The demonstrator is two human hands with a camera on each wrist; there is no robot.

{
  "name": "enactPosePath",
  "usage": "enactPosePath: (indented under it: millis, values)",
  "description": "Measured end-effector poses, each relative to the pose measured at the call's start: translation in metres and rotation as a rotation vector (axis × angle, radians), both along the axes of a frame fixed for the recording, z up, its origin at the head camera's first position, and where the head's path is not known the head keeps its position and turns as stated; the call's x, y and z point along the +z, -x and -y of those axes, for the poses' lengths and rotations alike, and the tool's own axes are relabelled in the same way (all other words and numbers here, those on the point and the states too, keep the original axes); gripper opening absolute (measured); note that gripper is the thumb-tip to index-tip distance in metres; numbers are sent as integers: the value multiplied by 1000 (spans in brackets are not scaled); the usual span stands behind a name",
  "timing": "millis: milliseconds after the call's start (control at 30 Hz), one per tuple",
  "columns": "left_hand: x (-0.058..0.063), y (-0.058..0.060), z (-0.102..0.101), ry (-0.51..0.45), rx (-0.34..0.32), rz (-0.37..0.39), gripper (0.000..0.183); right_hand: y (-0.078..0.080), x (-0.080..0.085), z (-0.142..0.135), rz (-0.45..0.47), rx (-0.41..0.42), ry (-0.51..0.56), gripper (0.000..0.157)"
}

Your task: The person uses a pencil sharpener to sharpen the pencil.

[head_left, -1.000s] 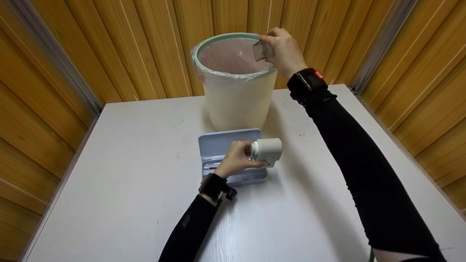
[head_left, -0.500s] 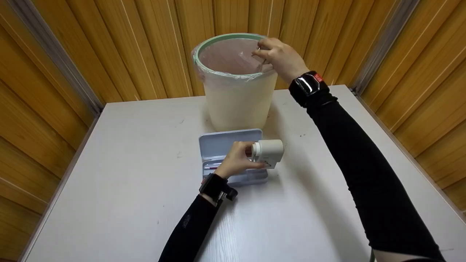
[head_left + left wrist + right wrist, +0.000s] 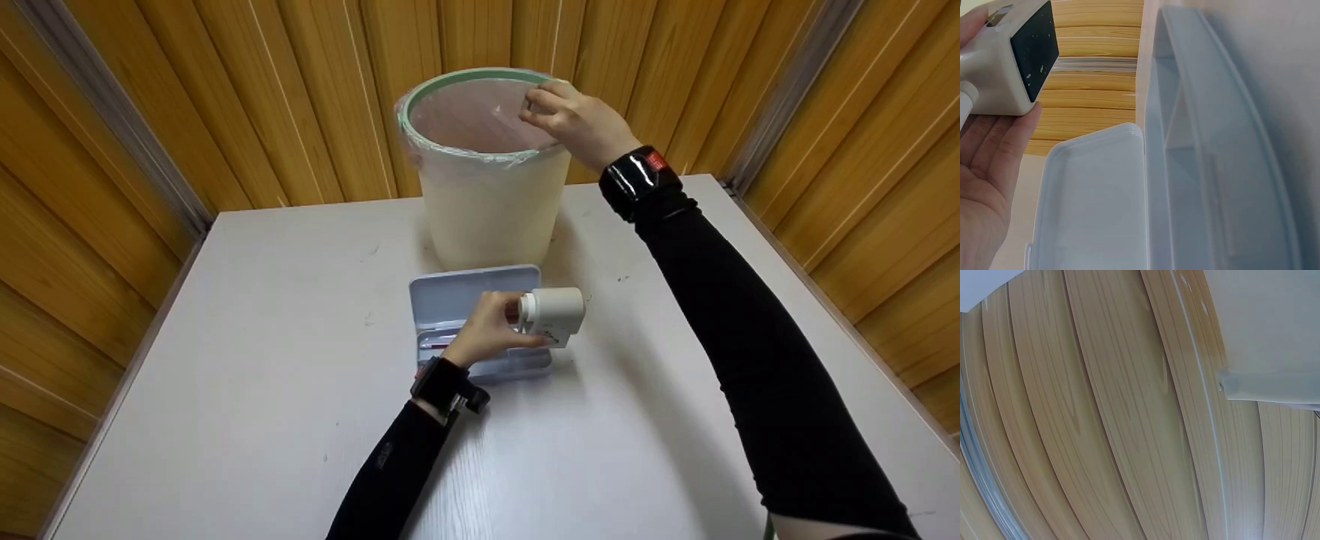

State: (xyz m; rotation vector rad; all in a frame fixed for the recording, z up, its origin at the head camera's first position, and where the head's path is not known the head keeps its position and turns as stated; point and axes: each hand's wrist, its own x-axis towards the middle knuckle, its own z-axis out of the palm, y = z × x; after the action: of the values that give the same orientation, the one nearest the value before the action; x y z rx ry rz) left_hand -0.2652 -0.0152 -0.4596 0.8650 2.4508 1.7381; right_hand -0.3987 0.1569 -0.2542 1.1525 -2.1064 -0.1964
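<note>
My left hand (image 3: 484,330) grips a beige pencil sharpener (image 3: 556,309) with a white end, held over an open pale blue pencil case (image 3: 450,296). In the left wrist view the sharpener (image 3: 1002,67) shows a dark, speckled face, and the case's lid (image 3: 1098,191) stands raised. A purplish pencil (image 3: 433,346) lies inside the case. Over the right rim of a lined bin (image 3: 491,210), my right hand (image 3: 581,124) bends down with pinched fingers. Between them is the small clear sharpener drawer, almost wholly hidden by the fingers.
The bin stands on the white table (image 3: 300,315) just behind the case, its green rim (image 3: 480,73) wrapped in a thin plastic bag. Wood-patterned walls (image 3: 315,97) enclose the table at the back and both sides.
My right hand has turned downward and lowered slightly at the bin's rim, and the clear drawer in it has gone from plain view to mostly hidden. The left hand has barely moved.
</note>
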Motion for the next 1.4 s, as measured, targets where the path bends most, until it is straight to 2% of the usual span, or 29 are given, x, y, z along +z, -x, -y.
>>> enactPosePath:
  millis: [267,433,567,700,867,1133,1300,1400]
  values:
    - [0,1,0,-2,-4,7,51,1,1,-2,-36,-3,-42,39]
    - [0,1,0,-4,-6,2,51,1,1,-3,-41,19,-25,38]
    - [0,1,0,2,-5,-6,51,0,0,-2,-22,49,18,36]
    - [-1,1,0,4,-4,-4,51,-2,0,-1,53,78,93,36]
    - [-1,2,0,-8,2,-11,48,-5,1,2,208,49,294,37]
    - [-2,3,2,-4,13,-37,49,-14,6,1,484,-113,729,48]
    - [-2,3,2,-11,9,-47,46,-14,6,-3,636,-114,981,53]
    - [-2,4,3,-14,6,-45,46,-15,5,-8,707,-108,1080,53]
